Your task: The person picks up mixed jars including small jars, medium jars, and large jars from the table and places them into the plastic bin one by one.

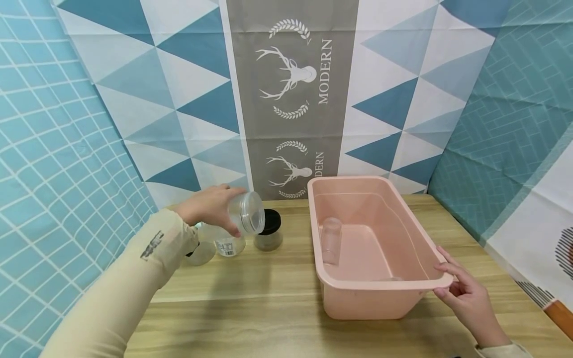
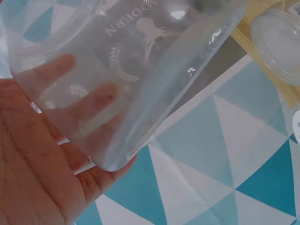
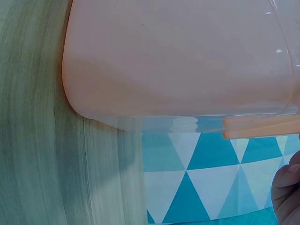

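My left hand [image 1: 212, 206] holds a clear plastic jar [image 1: 251, 213] tilted on its side, up over the table. In the left wrist view the fingers of the left hand [image 2: 37, 159] show through the wall of the clear jar [image 2: 154, 79]. On the right, my right hand [image 1: 465, 293] grips the near right corner of a pink plastic basin [image 1: 367, 284], thumb outside the rim. Inside the basin lies a clear jar [image 1: 331, 241], and part of another clear thing [image 1: 391, 279] shows behind the near wall.
Below the left hand stand a jar with a printed label [image 1: 227, 247] and another clear jar [image 1: 201, 253], partly covered by the sleeve. Beside them is a black-lidded jar [image 1: 268, 239]. Patterned cloth [image 1: 192, 89] hangs behind the wooden table [image 1: 250, 308].
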Available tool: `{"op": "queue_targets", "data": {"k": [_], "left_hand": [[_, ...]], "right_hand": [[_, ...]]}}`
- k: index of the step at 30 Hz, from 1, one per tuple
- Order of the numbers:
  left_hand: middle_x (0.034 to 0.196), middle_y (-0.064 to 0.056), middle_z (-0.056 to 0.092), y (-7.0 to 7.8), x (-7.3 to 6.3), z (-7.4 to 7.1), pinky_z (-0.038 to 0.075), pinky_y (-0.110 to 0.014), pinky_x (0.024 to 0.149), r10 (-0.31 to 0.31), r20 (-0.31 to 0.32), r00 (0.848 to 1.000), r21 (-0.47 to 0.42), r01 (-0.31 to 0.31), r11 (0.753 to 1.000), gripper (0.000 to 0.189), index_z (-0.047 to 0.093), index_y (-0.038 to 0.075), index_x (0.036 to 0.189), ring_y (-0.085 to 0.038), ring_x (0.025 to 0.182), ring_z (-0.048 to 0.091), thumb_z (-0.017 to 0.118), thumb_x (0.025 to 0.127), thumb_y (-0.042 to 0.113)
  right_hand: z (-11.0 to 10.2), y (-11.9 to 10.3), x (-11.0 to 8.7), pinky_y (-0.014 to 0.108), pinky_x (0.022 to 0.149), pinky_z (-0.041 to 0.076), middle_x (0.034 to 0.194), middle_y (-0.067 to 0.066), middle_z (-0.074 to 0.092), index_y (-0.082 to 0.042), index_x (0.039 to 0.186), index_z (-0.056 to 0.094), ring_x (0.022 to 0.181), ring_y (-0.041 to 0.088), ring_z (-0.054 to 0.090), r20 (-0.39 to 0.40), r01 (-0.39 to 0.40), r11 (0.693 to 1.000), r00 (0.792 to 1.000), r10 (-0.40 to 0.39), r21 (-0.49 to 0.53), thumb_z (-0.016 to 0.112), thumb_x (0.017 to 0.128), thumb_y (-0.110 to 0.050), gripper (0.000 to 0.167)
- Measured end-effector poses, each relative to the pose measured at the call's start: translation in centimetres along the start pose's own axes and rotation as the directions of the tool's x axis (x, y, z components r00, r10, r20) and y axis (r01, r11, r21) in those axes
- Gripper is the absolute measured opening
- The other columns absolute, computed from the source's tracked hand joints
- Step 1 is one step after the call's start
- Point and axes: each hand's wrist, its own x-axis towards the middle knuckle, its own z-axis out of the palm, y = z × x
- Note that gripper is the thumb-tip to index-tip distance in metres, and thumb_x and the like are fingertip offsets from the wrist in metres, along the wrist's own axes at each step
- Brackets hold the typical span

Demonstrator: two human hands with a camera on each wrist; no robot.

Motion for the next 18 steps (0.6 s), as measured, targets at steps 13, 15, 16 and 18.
{"op": "queue_targets", "data": {"k": [13,15,16,18], "left_hand": [[0.135,-0.023,0.05,2.2,1.8,-1.4,0.04,-0.054,0.097,0.055,0.079,0.995,-0.006,-0.055,0.998,0.097,0.041,0.001,0.143,-0.04,0.122,0.047,0.086,0.063,0.034],[0.135,-0.022,0.05,2.7,2.1,-1.7,0.04,-0.053,0.098,0.071,0.085,0.994,-0.004,-0.071,0.997,0.097,0.041,0.0,0.142,-0.039,0.122,0.047,0.086,0.064,0.033],[0.135,-0.021,0.05,2.9,2.3,-1.9,0.039,-0.052,0.098,0.079,0.088,0.993,-0.003,-0.079,0.997,0.096,0.041,0.0,0.142,-0.038,0.122,0.047,0.086,0.064,0.032],[0.132,-0.021,0.052,3.4,2.6,-2.2,0.041,-0.05,0.097,0.092,0.086,0.992,0.003,-0.093,0.996,0.095,0.042,0.0,0.141,-0.037,0.119,0.049,0.086,0.063,0.03]], "right_hand": [[-0.1,0.1,0.0,0.028,0.038,0.024,0.139,-0.012,0.05,-0.006,0.111,0.067,0.044,0.011,0.03,0.007,0.016,1.0,1.0,-0.016,0.006,0.069,0.073,0.02,0.046],[-0.1,0.2,0.0,0.028,0.038,0.024,0.139,-0.013,0.051,-0.006,0.111,0.067,0.044,0.011,0.03,0.005,0.016,1.0,1.0,-0.016,-0.014,0.069,0.073,0.02,0.046],[-0.1,0.2,0.0,0.028,0.038,0.024,0.139,-0.013,0.051,-0.006,0.111,0.067,0.043,0.01,0.03,0.004,0.016,1.0,1.0,-0.016,-0.024,0.069,0.073,0.02,0.046],[-0.1,0.2,0.0,0.027,0.038,0.025,0.139,-0.013,0.051,-0.007,0.11,0.067,0.043,0.01,0.031,0.004,0.02,0.999,1.0,-0.02,-0.031,0.069,0.073,0.02,0.046]]}}
